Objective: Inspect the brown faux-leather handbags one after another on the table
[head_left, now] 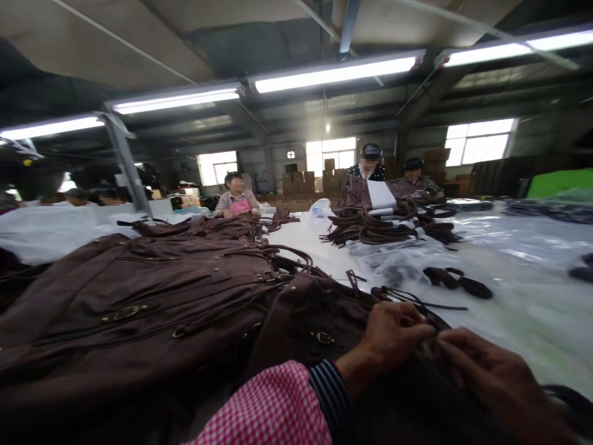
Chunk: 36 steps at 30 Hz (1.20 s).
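Observation:
A dark brown bag [319, 318] with a small brass-coloured buckle lies in front of me. At its right edge my left hand [393, 334] is closed, with thumb and fingers pinched together on the brown material. My right hand [495, 371] is close beside it, its thumb and fingers also pinched at the same edge, somewhat smeared by motion. The exact spot between the fingertips is dark and partly hidden. Thin brown cords [430, 303] trail just beyond my left knuckles. Left of this bag, more brown bags [152, 290] with buckles, rivets and straps lie piled up.
Across the white table [301, 247] is a stack of brown bags with looped handles [380, 228]. Clear plastic sheeting [398, 259] and a rolled dark strap [458, 283] lie nearer. Several people sit or stand behind, one in a pink apron [241, 206]. Cardboard boxes [299, 183] stand farther back.

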Motion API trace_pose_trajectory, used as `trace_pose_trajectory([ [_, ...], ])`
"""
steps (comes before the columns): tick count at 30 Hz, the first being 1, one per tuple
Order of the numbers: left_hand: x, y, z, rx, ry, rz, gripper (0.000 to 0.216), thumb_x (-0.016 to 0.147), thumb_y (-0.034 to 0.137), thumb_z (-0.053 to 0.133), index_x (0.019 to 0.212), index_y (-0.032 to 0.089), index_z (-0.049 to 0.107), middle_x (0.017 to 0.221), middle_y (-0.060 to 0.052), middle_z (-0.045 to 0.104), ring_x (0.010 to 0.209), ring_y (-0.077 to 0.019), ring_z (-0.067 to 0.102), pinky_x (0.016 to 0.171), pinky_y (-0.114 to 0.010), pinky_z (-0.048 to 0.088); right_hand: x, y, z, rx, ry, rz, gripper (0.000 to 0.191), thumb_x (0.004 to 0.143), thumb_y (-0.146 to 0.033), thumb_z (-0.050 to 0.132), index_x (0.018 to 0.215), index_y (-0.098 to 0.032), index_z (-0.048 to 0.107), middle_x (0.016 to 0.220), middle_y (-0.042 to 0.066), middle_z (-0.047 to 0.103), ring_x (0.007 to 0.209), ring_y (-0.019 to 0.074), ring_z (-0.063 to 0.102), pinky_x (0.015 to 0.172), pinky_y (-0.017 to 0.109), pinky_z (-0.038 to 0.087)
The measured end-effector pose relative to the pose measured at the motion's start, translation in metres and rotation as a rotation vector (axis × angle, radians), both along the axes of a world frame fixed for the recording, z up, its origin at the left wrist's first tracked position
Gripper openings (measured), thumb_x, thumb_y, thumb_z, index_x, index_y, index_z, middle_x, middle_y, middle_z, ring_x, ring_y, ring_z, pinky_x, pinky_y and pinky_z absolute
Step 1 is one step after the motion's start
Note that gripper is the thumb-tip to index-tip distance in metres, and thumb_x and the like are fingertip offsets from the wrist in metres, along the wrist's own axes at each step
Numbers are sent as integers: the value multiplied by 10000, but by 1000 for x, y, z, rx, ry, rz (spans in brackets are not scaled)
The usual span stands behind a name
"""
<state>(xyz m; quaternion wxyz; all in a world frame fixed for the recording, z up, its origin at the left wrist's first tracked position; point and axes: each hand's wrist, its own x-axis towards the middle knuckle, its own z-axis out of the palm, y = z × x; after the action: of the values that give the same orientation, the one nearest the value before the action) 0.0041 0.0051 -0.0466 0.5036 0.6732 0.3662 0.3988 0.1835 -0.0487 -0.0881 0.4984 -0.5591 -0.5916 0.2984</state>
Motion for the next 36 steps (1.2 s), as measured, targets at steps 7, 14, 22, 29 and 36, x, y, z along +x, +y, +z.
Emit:
trace_pose_trajectory([
  [7, -6, 6, 7, 137, 175, -58, 180, 740, 325, 749, 759, 149, 780, 713, -8, 707, 716, -154, 620, 657, -237, 423, -9, -7, 26, -68, 154, 75, 373, 864, -557, 683, 861, -185, 673, 563, -22, 584, 430, 83, 393, 414, 216, 278],
  [14, -6, 8, 3, 185, 203, -93, 232, 798, 355, 677, 866, 179, 812, 848, -25, 762, 850, -189, 668, 754, -247, 467, -4, -8, 25, -77, 234, 113, 331, 894, -498, 698, 885, -167, 682, 603, -11, 610, 441, 61, 400, 418, 192, 280],
  [22, -8, 7, 9, 196, 237, -124, 215, 784, 327, 658, 834, 170, 796, 794, -18, 736, 804, -178, 644, 722, -242, 456, -5, -9, 28, -105, 384, 60, 353, 809, -493, 789, 847, -158, 683, 680, 18, 654, 475, 57, 434, 392, 163, 298],
  [29, -8, 7, 10, 207, 277, -129, 202, 773, 333, 666, 822, 185, 795, 783, -9, 727, 831, -183, 640, 711, -235, 453, -4, -10, 30, -172, 314, 107, 359, 845, -505, 757, 848, -155, 673, 656, 6, 638, 467, 51, 418, 404, 163, 299],
  [36, -7, 3, 11, 203, 289, -98, 176, 786, 311, 674, 824, 186, 792, 789, -9, 728, 839, -186, 641, 726, -234, 460, -1, -9, 26, -181, 265, 138, 365, 861, -525, 733, 869, -165, 679, 661, 6, 639, 471, 61, 413, 412, 182, 290],
])
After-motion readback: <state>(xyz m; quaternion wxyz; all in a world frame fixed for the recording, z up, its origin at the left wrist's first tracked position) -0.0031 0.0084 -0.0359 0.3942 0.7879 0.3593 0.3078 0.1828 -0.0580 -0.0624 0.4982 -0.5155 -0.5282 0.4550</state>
